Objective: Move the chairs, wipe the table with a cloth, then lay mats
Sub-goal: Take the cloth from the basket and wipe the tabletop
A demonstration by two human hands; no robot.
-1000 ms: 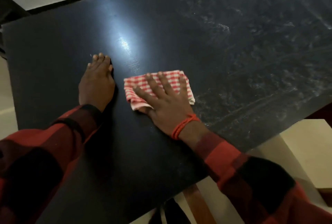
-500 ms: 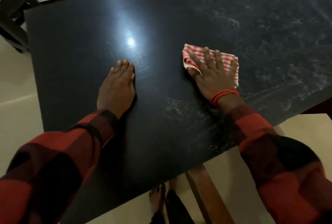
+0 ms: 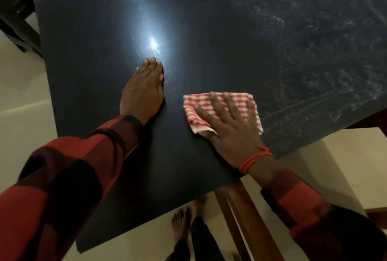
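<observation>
The right hand (image 3: 232, 126) was found laid flat, fingers spread, pressing the folded red-checked cloth (image 3: 222, 110) onto the dark table (image 3: 209, 36), near the front edge; nothing was gripped, the cloth being pinned under the palm. Half a second earlier the cloth had been further right, inside the smeared zone; it had since been drawn back leftward, to just beside the left hand (image 3: 143, 91). A back-and-forth wiping stroke was inferred. The left hand was seen planted palm down, fingers extended and close together, holding nothing, its place on the top unchanged across the frames, apparently as a brace.

The left part of the top appeared glossy, with a bright reflection; whitish streaks were noted over the right and far parts. Wiping was therefore judged incomplete. A dark chair (image 3: 16, 16) was seen standing clear of the far left corner. No mats were visible; that step was not yet begun.
</observation>
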